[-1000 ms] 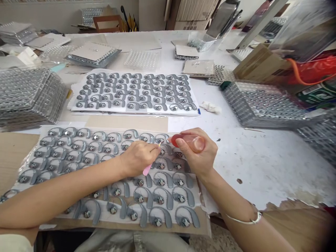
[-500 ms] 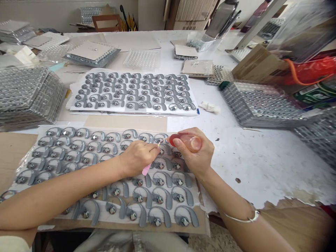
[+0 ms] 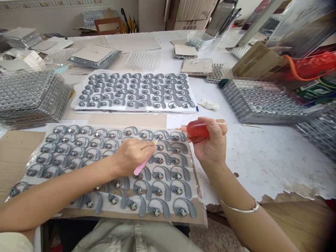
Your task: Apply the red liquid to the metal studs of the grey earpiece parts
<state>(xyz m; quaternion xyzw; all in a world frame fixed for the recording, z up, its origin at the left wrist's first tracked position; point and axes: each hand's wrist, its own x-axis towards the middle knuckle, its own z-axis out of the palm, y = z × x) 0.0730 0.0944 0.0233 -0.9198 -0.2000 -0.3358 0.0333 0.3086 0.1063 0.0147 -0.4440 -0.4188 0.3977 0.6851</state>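
Observation:
Pink tweezers (image 3: 143,165) sit pinched in my left hand (image 3: 133,155), which is closed above the near sheet. Their thin pale tip is close to a grey hooked earphone part (image 3: 160,135) in the back row. My right hand (image 3: 213,148) is wrapped round a squeeze bottle of red liquid (image 3: 198,130), held tilted nearly sideways with its nozzle towards the left. The bottle is above the right edge of the near sheet, apart from the parts. Rows of the same parts, each with a round metallic piece and fine wires, cover the sheet; my left forearm hides some.
Behind lies a second sheet of similar parts (image 3: 131,90). Stacked clear trays (image 3: 28,94) stand at the left, and more trays (image 3: 259,101) at the right. A crumpled tissue (image 3: 208,104) lies beside the far sheet. A cardboard box (image 3: 258,64) stands back right.
My right hand has moved right and turned, drawing the bottle away from the part near the tweezers; the bottle now lies sideways in view. My left hand has shifted slightly left, still gripping the tweezers.

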